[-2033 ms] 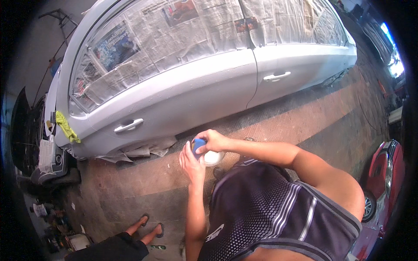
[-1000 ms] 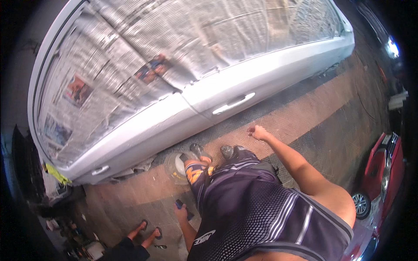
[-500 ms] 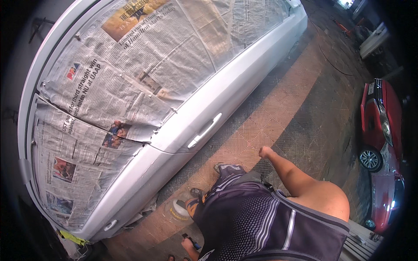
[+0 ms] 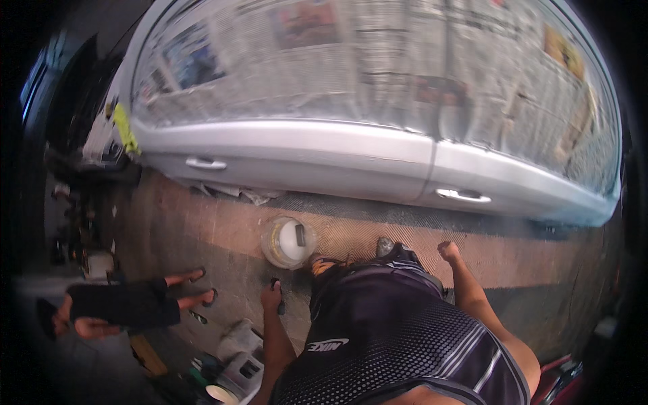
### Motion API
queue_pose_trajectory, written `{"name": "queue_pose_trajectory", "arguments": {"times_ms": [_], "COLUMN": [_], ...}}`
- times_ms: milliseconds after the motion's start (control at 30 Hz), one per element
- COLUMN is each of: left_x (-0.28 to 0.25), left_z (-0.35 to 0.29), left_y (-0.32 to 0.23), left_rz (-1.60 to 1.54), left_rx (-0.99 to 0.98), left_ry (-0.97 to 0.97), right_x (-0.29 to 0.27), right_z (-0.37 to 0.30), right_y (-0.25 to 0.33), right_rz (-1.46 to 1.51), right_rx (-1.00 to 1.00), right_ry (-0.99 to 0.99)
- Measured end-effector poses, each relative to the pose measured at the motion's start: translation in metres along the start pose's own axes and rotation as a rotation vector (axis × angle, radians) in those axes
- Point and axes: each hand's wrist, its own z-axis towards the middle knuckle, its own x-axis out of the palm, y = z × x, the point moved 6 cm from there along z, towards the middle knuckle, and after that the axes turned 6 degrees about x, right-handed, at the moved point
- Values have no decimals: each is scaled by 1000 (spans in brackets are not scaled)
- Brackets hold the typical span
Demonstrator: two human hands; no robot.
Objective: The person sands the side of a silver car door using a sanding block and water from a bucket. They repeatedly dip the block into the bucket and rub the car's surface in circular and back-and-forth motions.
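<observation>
- Looking down past a dark sleeveless top (image 4: pixel 378 351) at about 5 o'clock, nearest to the camera.
- Gripping a dark block (image 4: pixel 281 298) in the left hand (image 4: pixel 271 295), at 7 o'clock from the middle of the view.
- Keeping the left fingers clamped on the dark block; showing it along the 3 o'clock side of the hand, with the long edge pointing roughly from 12 to 6. Cannot tell where the fingertips press, being mostly hidden beneath.
- Hanging the right hand (image 4: pixel 447 252) in the air near 4 o'clock, well apart from the dark block. Curling the right fingers inward; cannot tell, through the blur, whether the tips meet the palm.
- Facing a clear-walled tub (image 4: pixel 272 243) on the floor, toward 12 o'clock from the dark block and apart from it; containing a white rounded surface with a dark oblong patch.
- Crossing the patterned floor (image 4: pixel 351 226) to reach silver-white car doors (image 4: pixel 304 152) sweeping from 10 to 3, with one pale handle (image 4: pixel 206 163) near 10 and another at 3.
- Covering the windows at 12 with newspaper sheets (image 4: pixel 364 61), smeared by motion.
- Draping a yellow-green cloth (image 4: pixel 125 128) by the car's end near 10.
- Standing a grey box (image 4: pixel 246 368) with a dark opening among clutter at 7.
- Including another person (image 4: pixel 121 307) in dark clothes and sandals at 8.
- Catching a blurred red shape (image 4: pixel 555 365) at the 4 o'clock rim.
</observation>
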Motion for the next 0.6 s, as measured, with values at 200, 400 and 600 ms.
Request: {"name": "queue_pose_trajectory", "arguments": {"times_ms": [200, 400, 600], "left_x": [1, 0, 74], "left_z": [13, 63, 151], "left_y": [114, 146, 118], "left_rz": [-327, -583, -916], "left_rx": [-141, -172, -196], "left_ry": [-270, -445, -259], "right_x": [23, 120, 312], "right_z": [-26, -90, -169], "right_y": [132, 272, 432], "right_rz": [-380, -580, -366], "right_rx": [-313, -619, -772], "right_ry": [-11, 75, 302]}}
